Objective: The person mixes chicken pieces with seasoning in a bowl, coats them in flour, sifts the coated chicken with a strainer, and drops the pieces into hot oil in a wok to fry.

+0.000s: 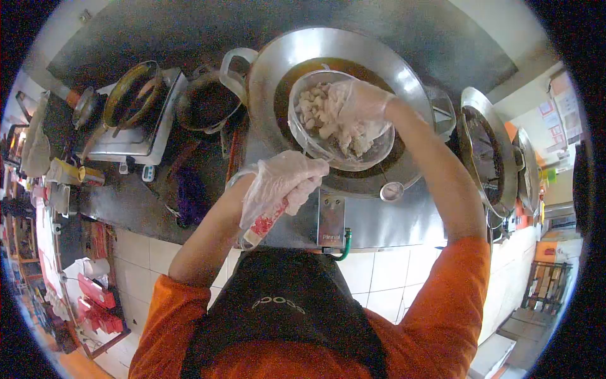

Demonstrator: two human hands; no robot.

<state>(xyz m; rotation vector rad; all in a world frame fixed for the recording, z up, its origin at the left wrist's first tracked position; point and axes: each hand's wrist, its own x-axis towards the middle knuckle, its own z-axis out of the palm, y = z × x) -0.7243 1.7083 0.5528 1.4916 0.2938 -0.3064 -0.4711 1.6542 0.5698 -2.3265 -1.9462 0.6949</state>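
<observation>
My left hand, in a clear plastic glove, is closed round the red handle of a round strainer. The strainer's mesh bowl hangs over a wide metal wok with dark oil in it. Pale, coated pieces of food lie in the bowl. Over the bowl's right part, my right hand, also gloved, touches the pieces; its fingers are partly hidden among them. A dial thermometer sits at the wok's near right edge.
Left of the wok are a dark pot and a pan on a white stove. More large pans stand at the right. A metal burner box with a green hose is at the counter's front.
</observation>
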